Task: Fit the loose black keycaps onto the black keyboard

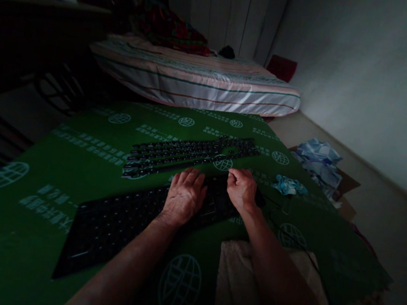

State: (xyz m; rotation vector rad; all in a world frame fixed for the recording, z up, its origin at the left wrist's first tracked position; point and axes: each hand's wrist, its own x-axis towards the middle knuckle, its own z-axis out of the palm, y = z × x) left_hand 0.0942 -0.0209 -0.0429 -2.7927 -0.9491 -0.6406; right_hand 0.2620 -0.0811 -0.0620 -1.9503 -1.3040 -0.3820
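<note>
A black keyboard (116, 226) lies slantwise on the green printed table cover, with its keycaps off over much of the left part. My left hand (186, 194) rests palm down across its middle, fingers stretched out over the far edge. Above the keyboard's right end, my right hand (241, 188) is closed in a pinch; whatever is between its fingertips is too small or hidden to make out. Loose black keycaps (174, 152) are laid out in rows just beyond the keyboard.
A crumpled blue-and-white wrapper (290, 185) sits right of my right hand. Under my right forearm lies a beige cloth (236, 277), with a thin dark cable alongside. Beyond the table stands a bed (203, 82); crumpled plastic (319, 160) lies on the floor at right.
</note>
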